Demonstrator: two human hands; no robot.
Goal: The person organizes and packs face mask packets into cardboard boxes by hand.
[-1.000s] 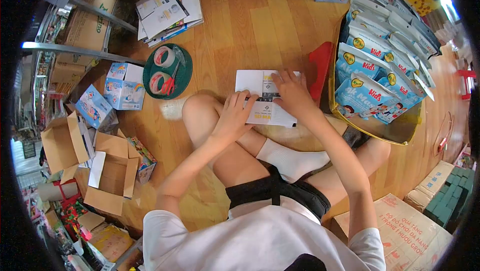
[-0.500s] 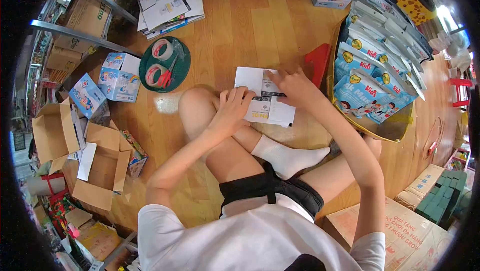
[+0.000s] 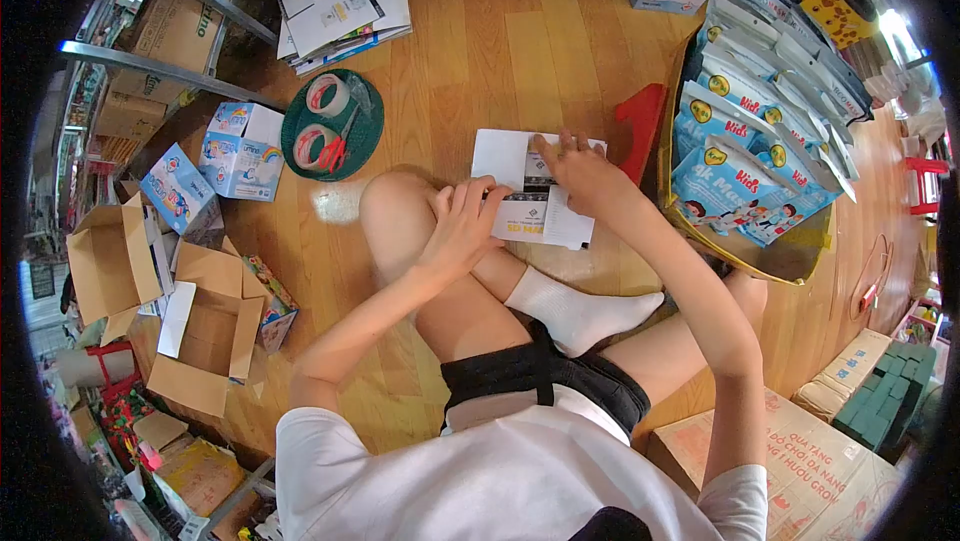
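A flat white printed carton (image 3: 545,213) lies on the wooden floor in front of my crossed legs. My left hand (image 3: 463,221) rests on its left edge with the fingers apart. On its upper right part lies my right hand (image 3: 582,173), fingers spread and pressing on the surface. Dark bands and yellow lettering show on the carton between the hands. Neither hand is wrapped round anything.
A green round tray (image 3: 366,154) with tape rolls and red scissors stands left of my knee. Flattened cartons (image 3: 330,13) are stacked beyond it. Open brown boxes (image 3: 205,326) stand at left. At right are a red object (image 3: 640,126) and a box of blue packets (image 3: 735,181).
My right hand has shifted slightly on the carton and now shows more sharply. The whole view has moved a little. My left hand stays at the left edge.
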